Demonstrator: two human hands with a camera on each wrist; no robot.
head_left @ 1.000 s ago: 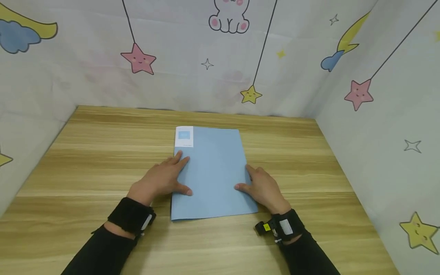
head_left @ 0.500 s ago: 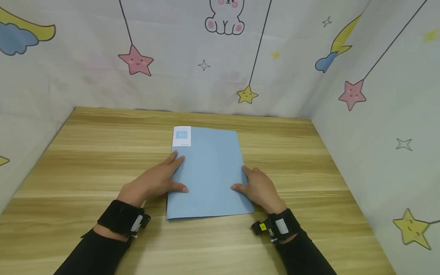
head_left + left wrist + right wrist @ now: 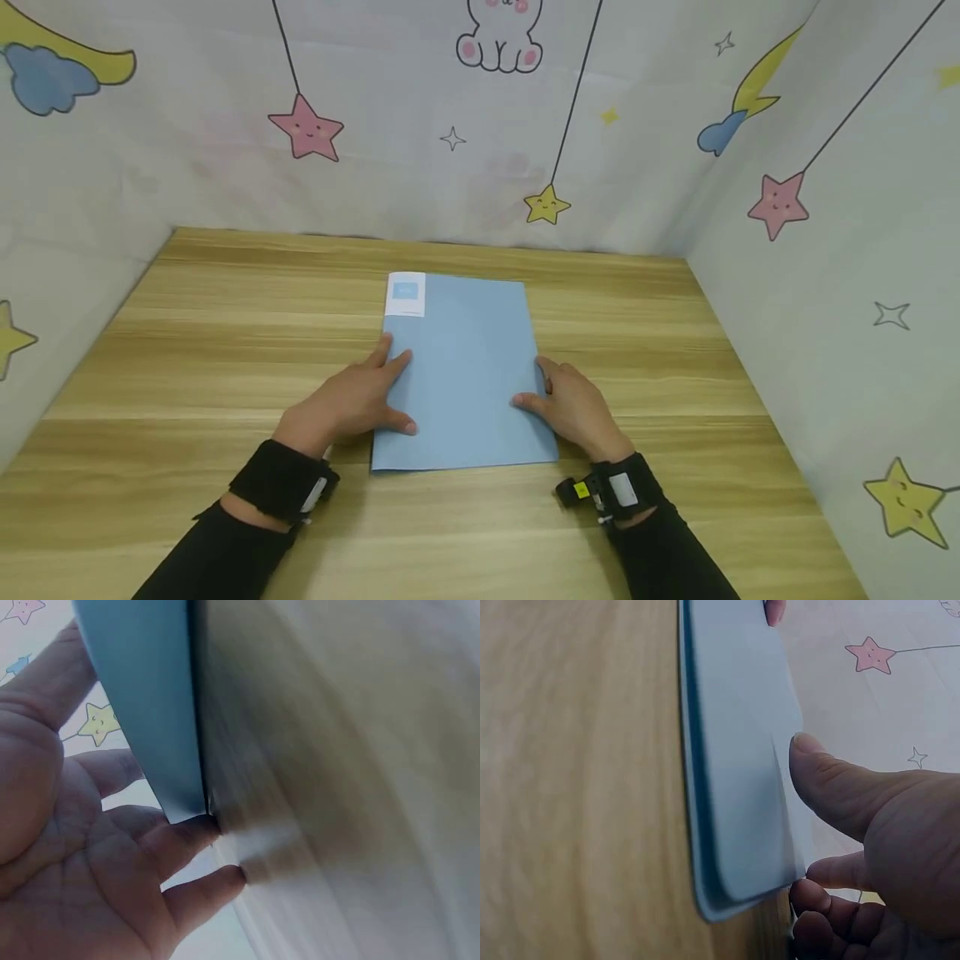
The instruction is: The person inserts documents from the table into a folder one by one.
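A light blue file folder (image 3: pixel 472 367) lies flat on the wooden table, with a white label (image 3: pixel 406 294) at its top left corner. My left hand (image 3: pixel 345 404) rests over the spine edge, thumb on the cover and fingers spread. In the left wrist view, fingertips (image 3: pixel 217 825) touch the lower side of the spine (image 3: pixel 150 705). At the opposite edge my right hand (image 3: pixel 577 408) holds the folder, thumb on top and fingers curled at the side. The right wrist view shows the folder's rounded corner (image 3: pixel 750 877) and slightly parted covers; some fingertips there are hidden.
The wooden table (image 3: pixel 247 308) extends on all sides of the folder. Behind it hangs a white cloth (image 3: pixel 390 192) printed with stars and clouds. Similar cloth (image 3: pixel 840 375) borders the right side, and more stands at the left. Wrist cameras (image 3: pixel 288 483) are strapped over dark sleeves.
My left hand has slid slightly along the spine toward me, away from the label. The right hand keeps its place on the folder. The head view has shifted a little.
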